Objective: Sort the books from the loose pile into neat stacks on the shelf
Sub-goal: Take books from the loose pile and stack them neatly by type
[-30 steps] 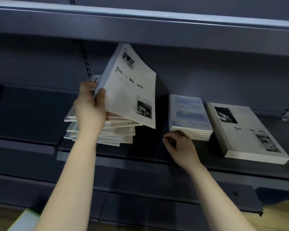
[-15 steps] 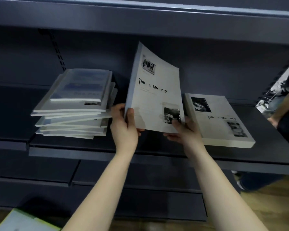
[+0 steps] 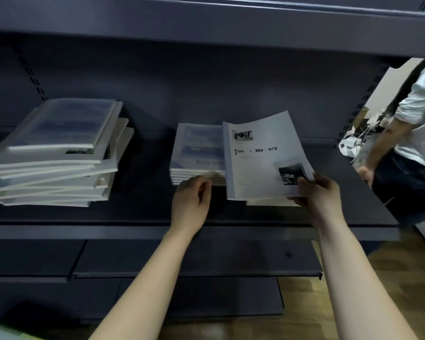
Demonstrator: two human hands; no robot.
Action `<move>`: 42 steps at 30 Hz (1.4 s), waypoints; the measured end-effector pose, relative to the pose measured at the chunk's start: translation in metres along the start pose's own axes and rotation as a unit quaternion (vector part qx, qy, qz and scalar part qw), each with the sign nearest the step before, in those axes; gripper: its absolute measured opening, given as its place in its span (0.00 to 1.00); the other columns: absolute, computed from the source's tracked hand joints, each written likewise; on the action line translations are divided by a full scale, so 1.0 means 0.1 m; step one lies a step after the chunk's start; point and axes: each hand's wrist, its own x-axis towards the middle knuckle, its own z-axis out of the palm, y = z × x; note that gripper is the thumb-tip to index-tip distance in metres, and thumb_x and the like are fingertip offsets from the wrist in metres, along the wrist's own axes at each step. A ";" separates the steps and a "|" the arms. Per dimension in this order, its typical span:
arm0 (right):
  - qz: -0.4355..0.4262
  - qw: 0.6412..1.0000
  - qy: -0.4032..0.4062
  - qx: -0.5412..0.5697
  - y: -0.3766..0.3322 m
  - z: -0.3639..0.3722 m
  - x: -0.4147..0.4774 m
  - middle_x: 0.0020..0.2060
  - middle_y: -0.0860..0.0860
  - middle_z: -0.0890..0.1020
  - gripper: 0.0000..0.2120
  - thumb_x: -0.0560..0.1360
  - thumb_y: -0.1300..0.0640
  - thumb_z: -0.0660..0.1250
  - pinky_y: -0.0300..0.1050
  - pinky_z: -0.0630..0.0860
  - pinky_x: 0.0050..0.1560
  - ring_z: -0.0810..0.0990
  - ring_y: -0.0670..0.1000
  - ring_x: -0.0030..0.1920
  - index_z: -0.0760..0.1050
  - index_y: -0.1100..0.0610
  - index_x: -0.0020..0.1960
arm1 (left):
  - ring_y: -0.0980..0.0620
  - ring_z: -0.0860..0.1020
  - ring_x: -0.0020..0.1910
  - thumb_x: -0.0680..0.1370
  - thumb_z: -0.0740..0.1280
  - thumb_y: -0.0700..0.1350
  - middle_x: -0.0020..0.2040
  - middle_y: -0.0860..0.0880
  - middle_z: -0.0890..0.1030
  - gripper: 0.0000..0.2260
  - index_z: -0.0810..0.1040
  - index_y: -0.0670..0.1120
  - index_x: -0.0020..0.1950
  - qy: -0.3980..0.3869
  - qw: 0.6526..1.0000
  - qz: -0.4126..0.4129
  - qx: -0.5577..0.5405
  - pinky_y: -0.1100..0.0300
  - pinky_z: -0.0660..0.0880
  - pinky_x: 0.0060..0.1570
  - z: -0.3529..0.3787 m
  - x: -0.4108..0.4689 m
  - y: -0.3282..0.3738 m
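My right hand [image 3: 319, 192] grips the lower right corner of a white "Time & Memory" book [image 3: 263, 158], held tilted just above a stack of the same white books [image 3: 268, 201] that it almost hides. My left hand [image 3: 192, 202] is off the book, fingers loosely curled, in front of a neat stack of blue-covered books [image 3: 196, 153]. The loose, skewed pile of books [image 3: 57, 153] lies at the left of the dark shelf [image 3: 157, 217], a blue cover on top.
Another person [image 3: 410, 133] in a pale shirt and dark trousers stands close by the shelf's right end. An upper shelf board [image 3: 206, 20] hangs overhead. Lower shelves [image 3: 182, 266] jut out below, above a wooden floor [image 3: 388, 290].
The white book passed from both hands to my right hand alone and moved right and down over the white stack. My left hand let go and dropped in front of the blue stack.
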 end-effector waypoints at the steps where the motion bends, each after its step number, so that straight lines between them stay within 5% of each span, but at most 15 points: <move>1: -0.007 1.000 0.000 -0.012 0.00 -0.07 0.03 0.40 0.53 0.81 0.09 0.76 0.66 0.62 0.40 0.77 0.30 0.80 0.53 0.35 0.78 0.55 0.43 | 0.51 0.76 0.48 0.81 0.59 0.48 0.47 0.51 0.80 0.10 0.78 0.47 0.53 -0.008 0.999 0.019 0.025 0.55 0.73 0.48 0.05 0.01 -0.01; 5: -0.034 0.994 0.031 -0.094 0.08 -0.24 0.13 0.36 0.53 0.81 0.07 0.74 0.64 0.64 0.45 0.79 0.33 0.80 0.55 0.36 0.78 0.55 0.41 | 0.49 0.75 0.48 0.79 0.60 0.46 0.48 0.51 0.79 0.07 0.77 0.49 0.50 -0.045 0.989 0.063 0.125 0.51 0.72 0.50 0.17 0.03 0.01; 9: -0.091 0.951 0.076 -0.285 0.11 -0.35 0.21 0.30 0.52 0.77 0.07 0.71 0.58 0.67 0.41 0.66 0.32 0.75 0.57 0.35 0.75 0.58 0.36 | 0.50 0.73 0.52 0.78 0.62 0.44 0.51 0.51 0.78 0.06 0.78 0.49 0.51 -0.048 0.985 0.073 0.151 0.53 0.69 0.52 0.22 0.04 0.10; 13: -0.138 0.934 0.080 -0.320 0.21 -0.36 0.28 0.32 0.56 0.77 0.09 0.68 0.53 0.66 0.48 0.67 0.35 0.76 0.62 0.38 0.73 0.58 0.33 | 0.48 0.73 0.53 0.77 0.63 0.44 0.52 0.50 0.78 0.06 0.78 0.48 0.51 -0.055 0.980 0.082 0.175 0.54 0.68 0.52 0.27 0.03 0.11; 18: -0.151 0.924 0.103 -0.337 0.29 -0.33 0.26 0.52 0.62 0.77 0.14 0.70 0.60 0.69 0.54 0.68 0.53 0.72 0.65 0.56 0.74 0.62 0.54 | 0.49 0.73 0.52 0.77 0.63 0.44 0.51 0.50 0.78 0.05 0.78 0.48 0.50 -0.040 0.980 0.080 0.175 0.55 0.68 0.52 0.29 0.02 0.07; 24: -0.148 0.916 -0.012 -0.374 0.23 -0.35 0.18 0.50 0.48 0.79 0.21 0.60 0.32 0.66 0.55 0.75 0.53 0.77 0.55 0.54 0.80 0.45 0.45 | 0.50 0.73 0.51 0.77 0.63 0.45 0.51 0.51 0.78 0.05 0.78 0.48 0.50 -0.042 0.980 0.074 0.178 0.56 0.67 0.52 0.29 0.01 0.07; 31: -0.166 0.909 -0.052 -0.378 0.13 -0.38 0.03 0.62 0.52 0.75 0.26 0.61 0.52 0.81 0.39 0.66 0.51 0.73 0.54 0.63 0.81 0.53 0.58 | 0.49 0.72 0.53 0.78 0.61 0.45 0.52 0.51 0.77 0.07 0.78 0.48 0.51 -0.051 0.978 0.067 0.191 0.56 0.68 0.53 0.29 0.00 0.09; 37: -0.161 0.914 -0.029 -0.372 0.18 -0.34 0.09 0.67 0.51 0.72 0.25 0.61 0.51 0.80 0.46 0.70 0.57 0.70 0.53 0.68 0.81 0.50 0.58 | 0.50 0.72 0.53 0.78 0.61 0.45 0.52 0.51 0.77 0.07 0.78 0.48 0.51 -0.051 0.979 0.066 0.188 0.56 0.67 0.52 0.29 -0.01 0.10; 42: -0.152 0.924 -0.047 -0.348 0.14 -0.28 0.17 0.65 0.51 0.73 0.24 0.62 0.53 0.80 0.41 0.66 0.52 0.70 0.54 0.66 0.81 0.52 0.57 | 0.50 0.72 0.52 0.78 0.61 0.45 0.52 0.51 0.77 0.07 0.78 0.48 0.51 -0.050 0.978 0.066 0.190 0.56 0.68 0.52 0.29 -0.01 0.11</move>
